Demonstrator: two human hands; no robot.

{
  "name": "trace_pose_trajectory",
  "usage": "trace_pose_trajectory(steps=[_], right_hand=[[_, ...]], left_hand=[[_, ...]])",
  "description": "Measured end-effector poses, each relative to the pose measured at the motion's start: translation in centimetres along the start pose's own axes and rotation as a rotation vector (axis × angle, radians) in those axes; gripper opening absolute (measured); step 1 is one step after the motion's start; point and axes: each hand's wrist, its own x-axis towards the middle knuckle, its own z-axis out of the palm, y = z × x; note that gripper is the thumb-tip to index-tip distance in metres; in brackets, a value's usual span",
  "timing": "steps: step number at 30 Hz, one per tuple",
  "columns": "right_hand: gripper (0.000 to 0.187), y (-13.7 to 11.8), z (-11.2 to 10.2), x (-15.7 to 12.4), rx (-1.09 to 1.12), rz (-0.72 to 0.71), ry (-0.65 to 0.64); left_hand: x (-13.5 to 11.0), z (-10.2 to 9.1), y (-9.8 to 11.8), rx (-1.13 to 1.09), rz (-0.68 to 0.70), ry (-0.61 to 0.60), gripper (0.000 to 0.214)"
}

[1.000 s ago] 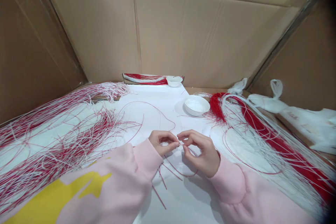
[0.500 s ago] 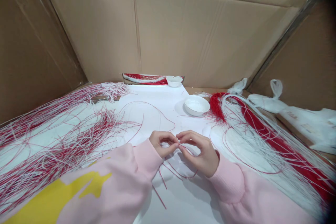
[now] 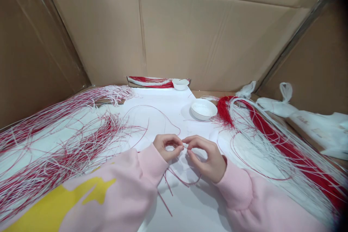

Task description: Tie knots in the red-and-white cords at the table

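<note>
My left hand (image 3: 168, 147) and my right hand (image 3: 207, 155) meet over the white sheet (image 3: 190, 203). Both pinch a thin cord (image 3: 185, 147) between thumb and forefinger, with a small gap between the fingertips. Where the cord runs inside the fingers is hidden. Below the hands, a red cord (image 3: 187, 182) curves across the sheet, near short red cord pieces (image 3: 165, 204). A long red cord (image 3: 160, 111) loops over the sheet beyond my hands. The white bowl (image 3: 203, 110) stands just past my right hand; its contents are hard to make out.
Bundles of red and white cords (image 3: 89, 148) spread along the left. To the right lie a red hank (image 3: 268, 127) and white strands (image 3: 288, 152). A smaller bowl (image 3: 180, 84) stands at the back. Plastic bags (image 3: 320, 130) sit far right, and cardboard walls (image 3: 174, 32) enclose the table.
My fingertips have drawn slightly apart, baring a short length of cord between them. The curved red cord below the hands has shifted a little to the left.
</note>
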Motion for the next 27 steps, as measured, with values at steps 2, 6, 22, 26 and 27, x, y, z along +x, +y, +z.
trace_pose_trajectory(steps=[2, 6, 22, 26, 27], right_hand=[[0.01, 0.1, 0.0, 0.1, -0.003, -0.029, 0.012], [0.011, 0.7, -0.7, 0.4, -0.011, -0.046, 0.078], [0.017, 5.1, -1.0, 0.9, -0.286, -0.094, -0.14], [0.018, 5.2, -1.2, 0.9, -0.303, -0.084, -0.13], [0.017, 5.2, -1.2, 0.9, -0.309, -0.083, -0.131]], left_hand=[[0.0, 0.0, 0.0, 0.002, -0.002, -0.002, 0.005], [0.0, 0.0, -0.1, 0.012, -0.042, -0.007, 0.008], [0.1, 0.0, -0.7, 0.087, -0.078, -0.057, 0.012], [0.0, 0.0, -0.6, 0.088, -0.093, -0.061, 0.012], [0.0, 0.0, -0.5, 0.09, -0.096, -0.063, 0.012]])
